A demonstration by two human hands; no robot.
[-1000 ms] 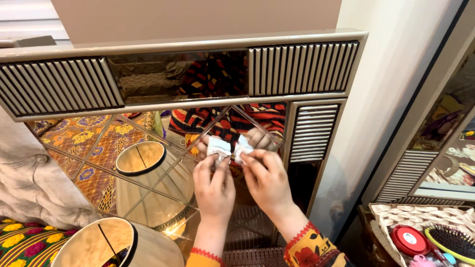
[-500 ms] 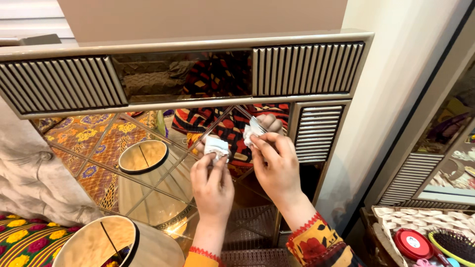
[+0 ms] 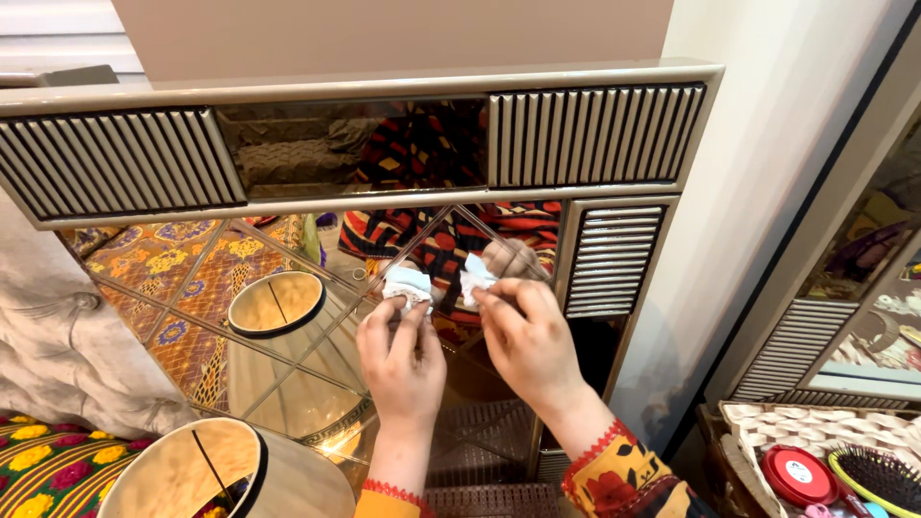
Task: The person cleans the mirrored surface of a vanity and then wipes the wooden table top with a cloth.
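Two scraps of white tissue are held against a mirror panel — one in each of the hands.

The left hand (image 3: 401, 355) is pinched on a crumpled white tissue piece (image 3: 407, 284), and the right hand (image 3: 523, 331) on a second white piece (image 3: 475, 278). Both scraps lie just above the fingertips, touching or nearly touching the mirror (image 3: 288, 384), side by side with a narrow gap between them — neither hand is the nearer. A lampshade (image 3: 225, 475) stands lower left; a hairbrush (image 3: 878, 477) lies at far right.
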